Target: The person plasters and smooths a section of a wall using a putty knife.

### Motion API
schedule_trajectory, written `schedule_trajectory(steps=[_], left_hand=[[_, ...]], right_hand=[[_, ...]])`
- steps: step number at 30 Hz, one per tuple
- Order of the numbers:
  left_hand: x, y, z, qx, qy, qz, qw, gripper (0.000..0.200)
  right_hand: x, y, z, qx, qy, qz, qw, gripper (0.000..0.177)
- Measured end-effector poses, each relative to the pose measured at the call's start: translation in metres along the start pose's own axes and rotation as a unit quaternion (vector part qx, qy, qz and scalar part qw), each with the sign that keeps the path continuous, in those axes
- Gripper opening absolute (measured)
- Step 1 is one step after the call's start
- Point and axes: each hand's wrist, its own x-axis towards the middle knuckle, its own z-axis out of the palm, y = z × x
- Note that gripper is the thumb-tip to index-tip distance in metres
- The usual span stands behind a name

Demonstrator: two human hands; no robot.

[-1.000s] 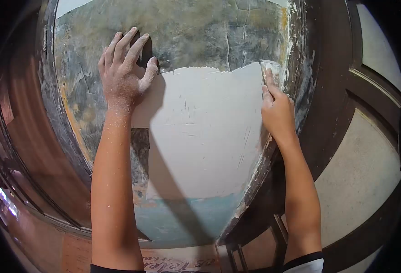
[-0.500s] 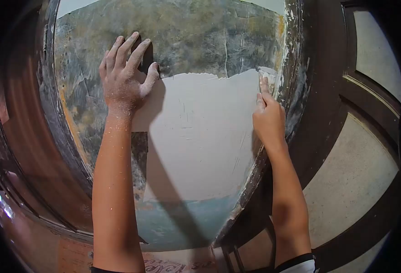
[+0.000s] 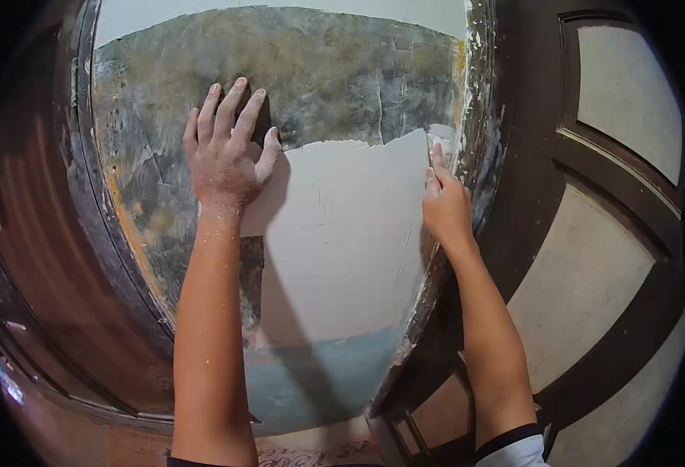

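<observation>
My left hand (image 3: 229,159), dusted with white powder, lies against the dark, mottled wall surface (image 3: 319,70) with its fingers spread. Its thumb is near the upper left edge of a smooth off-white patch (image 3: 342,226). In my right hand (image 3: 447,206) is a putty knife (image 3: 439,138), its index finger stretched along the tool towards the blade. The blade is at the upper right corner of the patch, close to the worn frame edge, and the fingers partly cover it.
A chipped dark wooden frame (image 3: 478,101) borders the wall on the right. Beyond it stands a dark door with pale panels (image 3: 591,280). Reddish-brown wood (image 3: 54,233) is on the left. A blue-green band (image 3: 319,381) runs below the patch, above a lettered surface (image 3: 319,458).
The whole view has shifted slightly, so the wall and frame sit lower and the right side further left. Both hands keep nearly the same places on the wall.
</observation>
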Motion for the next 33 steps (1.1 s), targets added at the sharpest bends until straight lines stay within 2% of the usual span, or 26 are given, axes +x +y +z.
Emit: schedule_trajectory(steps=[1,8,14,15,18,20,22,24,27,30,31,33], left_hand=[[-0.001,0.0,-0.001,-0.002,-0.011,-0.002,1.0,0.052],[-0.001,0.002,-0.001,-0.011,-0.027,-0.012,1.0,0.053],[0.0,0.004,-0.002,-0.003,-0.021,-0.01,1.0,0.052],[0.0,0.004,-0.003,0.001,-0.021,-0.009,1.0,0.052],[-0.001,0.004,-0.002,-0.008,-0.018,-0.012,1.0,0.052],[0.0,0.004,-0.001,-0.002,-0.014,-0.012,1.0,0.053],[-0.001,0.004,-0.001,-0.001,-0.013,-0.01,1.0,0.053],[0.002,0.005,0.0,0.002,-0.009,-0.014,1.0,0.053],[-0.001,0.004,0.0,-0.002,-0.01,-0.011,1.0,0.052],[-0.002,0.005,-0.002,-0.003,-0.008,-0.013,1.0,0.051],[-0.002,0.004,0.0,0.01,-0.004,-0.011,1.0,0.051],[-0.003,0.004,0.002,0.005,0.0,-0.011,1.0,0.051]], right_hand=[[-0.001,-0.01,-0.006,-0.022,-0.022,0.067,0.997,0.028],[0.0,-0.013,-0.001,-0.009,-0.008,0.066,0.998,0.036],[-0.003,-0.018,0.0,0.009,-0.001,0.094,0.996,0.032],[-0.002,-0.016,0.001,0.008,0.02,0.045,0.999,0.031],[0.0,-0.016,-0.003,0.018,-0.002,0.077,0.997,0.031],[-0.001,-0.015,-0.001,0.018,0.038,0.04,0.998,0.03],[-0.002,-0.024,-0.01,-0.009,-0.008,0.072,0.997,0.032],[0.004,-0.013,-0.007,-0.021,-0.006,0.063,0.998,0.031],[0.003,0.004,-0.008,-0.011,-0.012,-0.009,1.0,0.042],[0.0,0.006,-0.015,-0.003,-0.03,-0.026,0.999,0.05],[0.002,0.0,-0.019,-0.01,-0.061,0.019,0.998,0.051],[0.004,0.008,-0.019,-0.021,-0.055,0.006,0.998,0.052]])
